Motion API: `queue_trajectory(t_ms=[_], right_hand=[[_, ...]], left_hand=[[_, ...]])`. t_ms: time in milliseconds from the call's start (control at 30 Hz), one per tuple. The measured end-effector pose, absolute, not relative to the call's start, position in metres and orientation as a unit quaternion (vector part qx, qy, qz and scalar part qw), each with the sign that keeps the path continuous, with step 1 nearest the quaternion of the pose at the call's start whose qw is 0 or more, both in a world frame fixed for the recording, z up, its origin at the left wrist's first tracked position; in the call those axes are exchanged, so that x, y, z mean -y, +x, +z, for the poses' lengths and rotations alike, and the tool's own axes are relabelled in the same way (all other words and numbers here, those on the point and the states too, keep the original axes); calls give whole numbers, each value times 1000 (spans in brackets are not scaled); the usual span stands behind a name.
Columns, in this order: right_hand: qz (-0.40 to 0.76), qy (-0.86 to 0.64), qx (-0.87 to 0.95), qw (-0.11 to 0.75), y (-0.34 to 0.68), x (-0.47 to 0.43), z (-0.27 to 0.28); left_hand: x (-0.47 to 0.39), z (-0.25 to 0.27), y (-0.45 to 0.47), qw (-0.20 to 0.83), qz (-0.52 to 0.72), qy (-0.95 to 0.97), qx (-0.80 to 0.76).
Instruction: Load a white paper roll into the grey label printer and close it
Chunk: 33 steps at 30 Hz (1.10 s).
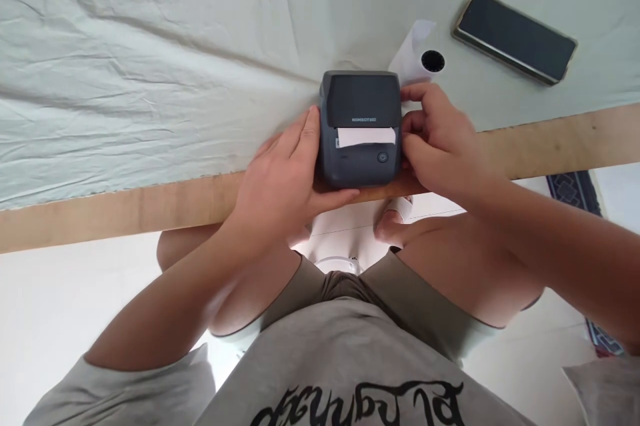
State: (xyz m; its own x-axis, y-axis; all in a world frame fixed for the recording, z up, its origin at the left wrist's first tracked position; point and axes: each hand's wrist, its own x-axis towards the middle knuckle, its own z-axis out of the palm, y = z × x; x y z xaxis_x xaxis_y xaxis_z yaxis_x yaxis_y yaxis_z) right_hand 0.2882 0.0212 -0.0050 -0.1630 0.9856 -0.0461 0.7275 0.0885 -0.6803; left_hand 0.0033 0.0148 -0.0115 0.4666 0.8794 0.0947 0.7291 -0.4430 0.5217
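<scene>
A dark grey label printer (360,99) sits at the table's front edge, its lid closed. From its slot sticks out a short strip of white paper (366,137), above a round power button. My left hand (285,166) grips the printer's left side, with the thumb along its front bottom edge. On the opposite side, my right hand (440,136) has its curled fingers and thumb against the casing; the fingertips are partly hidden. Just behind the printer's right corner lies a white paper roll (411,53) with a black core, its loose end sticking up.
A smartphone (517,36) in a case lies at the back right. Pale green cloth (175,79) covers the table, wrinkled on the left, and a bare wooden edge (120,203) runs along the front. My legs are below, and a patterned mat (575,191) is on the floor at right.
</scene>
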Motion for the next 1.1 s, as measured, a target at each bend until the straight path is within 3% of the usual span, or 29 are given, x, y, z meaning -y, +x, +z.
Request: queue_trajectory(t_ms=[233,467,833,1100], right_hand=[[328,-566,720,230,290,-16,0],[355,-508,765,175,302,-29,12],[331,-493,785,179,299,-23,10],[347,-504,771,174,295,-24,19]], left_hand=[[-17,-7,-7,187,141,851,-469],[-13,4,-3,131,124,878,-444],[-8,0,-4,79,167,888,-420],[-4,-6,-1,105,216,872,-427]])
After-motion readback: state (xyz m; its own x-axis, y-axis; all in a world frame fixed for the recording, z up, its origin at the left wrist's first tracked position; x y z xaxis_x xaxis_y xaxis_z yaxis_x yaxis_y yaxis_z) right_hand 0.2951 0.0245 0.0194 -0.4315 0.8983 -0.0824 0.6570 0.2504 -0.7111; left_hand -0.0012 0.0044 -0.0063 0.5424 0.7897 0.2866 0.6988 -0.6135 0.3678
